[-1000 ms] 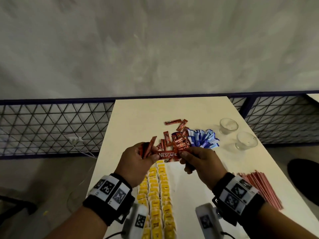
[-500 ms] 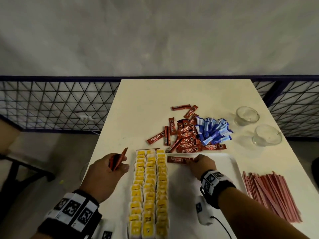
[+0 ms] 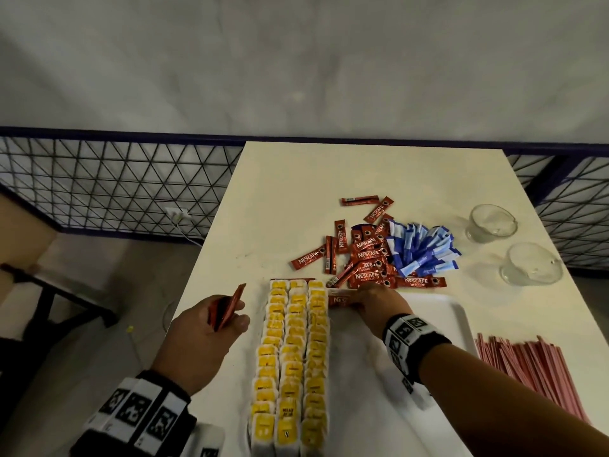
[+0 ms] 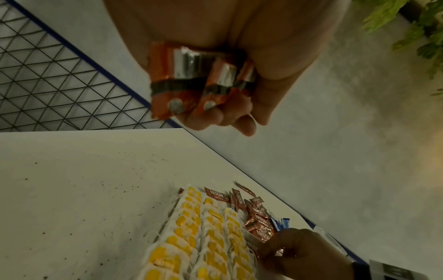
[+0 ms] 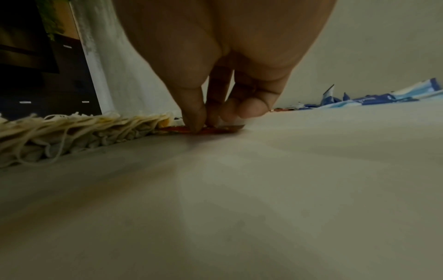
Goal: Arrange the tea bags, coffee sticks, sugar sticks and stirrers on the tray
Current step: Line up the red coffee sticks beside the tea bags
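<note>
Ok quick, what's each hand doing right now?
Left hand: closed around a few coffee sticks, held above the table.
Right hand: pinching one coffee stick down on the tray, beside the tea bags.

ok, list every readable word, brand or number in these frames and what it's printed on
"NESCAFE CLASSIC": red coffee sticks heaped on the table beyond the tray.
"NESCAFE": loose coffee stick left of the heap; also legible in the left wrist view.
Sugar sticks: print too small to read.
Tea bags: dark print on yellow tags, blurred.
Sticks held in the left hand: no legible text.
Wristbands: square coded markers, no words.
</note>
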A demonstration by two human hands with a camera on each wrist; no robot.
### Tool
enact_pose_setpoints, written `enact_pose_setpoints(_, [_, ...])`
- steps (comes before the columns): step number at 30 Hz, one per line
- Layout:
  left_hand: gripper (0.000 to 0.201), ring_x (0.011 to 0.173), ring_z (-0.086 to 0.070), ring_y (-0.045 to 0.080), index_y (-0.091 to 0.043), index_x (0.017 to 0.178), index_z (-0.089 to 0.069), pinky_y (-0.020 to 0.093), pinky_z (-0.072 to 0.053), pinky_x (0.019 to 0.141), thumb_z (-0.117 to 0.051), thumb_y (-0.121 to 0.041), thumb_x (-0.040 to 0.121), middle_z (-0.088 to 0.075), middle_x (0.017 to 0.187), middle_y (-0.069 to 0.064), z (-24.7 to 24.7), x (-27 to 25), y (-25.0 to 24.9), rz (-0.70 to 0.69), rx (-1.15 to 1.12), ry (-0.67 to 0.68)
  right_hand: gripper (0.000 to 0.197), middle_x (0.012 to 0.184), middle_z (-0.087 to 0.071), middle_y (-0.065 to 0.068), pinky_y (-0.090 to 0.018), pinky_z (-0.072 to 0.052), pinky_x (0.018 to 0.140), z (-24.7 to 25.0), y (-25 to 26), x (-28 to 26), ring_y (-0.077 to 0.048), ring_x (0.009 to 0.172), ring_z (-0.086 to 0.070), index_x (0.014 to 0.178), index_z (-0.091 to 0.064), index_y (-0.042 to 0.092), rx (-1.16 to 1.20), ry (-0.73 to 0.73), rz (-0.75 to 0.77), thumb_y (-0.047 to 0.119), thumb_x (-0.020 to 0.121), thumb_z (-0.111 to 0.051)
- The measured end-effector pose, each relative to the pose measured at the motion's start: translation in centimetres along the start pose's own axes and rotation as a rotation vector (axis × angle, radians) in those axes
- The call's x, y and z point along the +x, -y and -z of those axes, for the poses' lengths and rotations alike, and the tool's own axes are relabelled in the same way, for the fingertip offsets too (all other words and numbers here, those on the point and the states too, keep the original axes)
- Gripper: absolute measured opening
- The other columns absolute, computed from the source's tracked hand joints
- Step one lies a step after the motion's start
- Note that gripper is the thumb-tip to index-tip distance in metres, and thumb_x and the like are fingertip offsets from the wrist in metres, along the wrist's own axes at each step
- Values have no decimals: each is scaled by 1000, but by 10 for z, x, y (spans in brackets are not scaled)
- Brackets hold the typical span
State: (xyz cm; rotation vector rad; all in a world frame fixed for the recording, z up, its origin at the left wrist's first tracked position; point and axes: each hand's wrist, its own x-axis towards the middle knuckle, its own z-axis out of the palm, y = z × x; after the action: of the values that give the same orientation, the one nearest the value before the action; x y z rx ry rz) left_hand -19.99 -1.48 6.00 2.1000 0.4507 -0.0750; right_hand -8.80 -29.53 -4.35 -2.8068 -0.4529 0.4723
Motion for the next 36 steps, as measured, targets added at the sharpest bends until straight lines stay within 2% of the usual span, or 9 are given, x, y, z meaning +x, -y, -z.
enact_pose_setpoints(9, [12, 47, -52, 6, -27, 88, -66, 29, -47, 57, -71, -17, 83, -71, 75, 2, -4, -2, -2, 3, -39, 34, 27, 108, -64, 1, -36, -51, 88, -5, -3, 5, -22, 97, -61, 113, -66, 36, 29, -23, 42, 25, 95, -50])
enact_pose_setpoints(12, [11, 45, -50, 5, -23, 90, -66, 22, -43, 48, -68, -12, 85, -71, 73, 2, -5, -2, -6, 25, -77, 73, 26, 109, -62, 3, -32, -50, 88, 3, 1, 1, -18, 98, -60, 114, -67, 31, 88, -34, 28, 25, 94, -52])
enact_pose_setpoints(16, [6, 47, -49, 16, -8, 94, -63, 26, -38, 44, -65, -9, 88, -64, 66, 6, -11, 0, -15, 170, -232, 351, 27, 92, -58, 16, -27, -52, 75, 42, 37, -13, 1, 75, -55, 114, -64, 27, 436, -240, 151, 35, 89, -62])
enact_pose_setpoints(19, [9, 46, -49, 20, -5, 90, -61, 27, -40, 48, -68, -9, 86, -60, 64, 9, -20, 6, -23, 197, -302, 535, 30, 88, -62, 16, -17, -45, 60, 80, 76, -30, -1, 62, -55, 114, -62, 32, 672, -62, 348, 42, 85, -64])
enact_pose_setpoints(22, [6, 45, -49, 20, -5, 88, -62, 26, -42, 46, -67, -7, 87, -60, 63, 8, -31, 11, -41, 153, -282, 656, 9, 78, -62, 18, -12, -40, 58, 93, 87, -37, 0, 62, -54, 88, -65, 37, 700, -49, 425, 30, 85, -69])
enact_pose_setpoints(23, [5, 44, -49, 20, -4, 90, -62, 25, -42, 46, -65, -7, 88, -60, 64, 8, -34, 11, -46, 140, -276, 681, 14, 74, -62, 20, -13, -42, 60, 94, 84, -39, 1, 64, -56, 81, -64, 38, 713, -72, 409, 26, 86, -69])
enact_pose_setpoints(28, [12, 43, -45, 19, 0, 98, -60, 24, -38, 46, -61, -9, 91, -58, 65, 10, -39, 11, -48, 156, -439, 553, 19, 60, -57, 19, -15, -36, 55, 95, 55, -46, 2, 54, -47, 76, -62, 28, 824, -161, 220, 17, 90, -62])
enact_pose_setpoints(32, [13, 42, -41, 18, -8, 104, -63, 23, -35, 44, -59, -8, 92, -54, 63, 9, -48, 11, -50, 161, -572, 406, 14, 57, -59, 7, -26, -44, 54, 101, 45, -55, -7, 52, -53, 81, -64, 21, 987, -164, 152, 14, 92, -59])
enact_pose_setpoints(36, [31, 40, -37, 17, -6, 91, -60, 20, -32, 42, -59, -37, 87, -53, 57, 4, -57, 9, -61, 264, -806, 349, 8, 70, -70, 4, -23, -53, 62, 106, 40, -64, -9, 62, -64, 83, -67, 14, 970, -234, 197, 11, 89, -63])
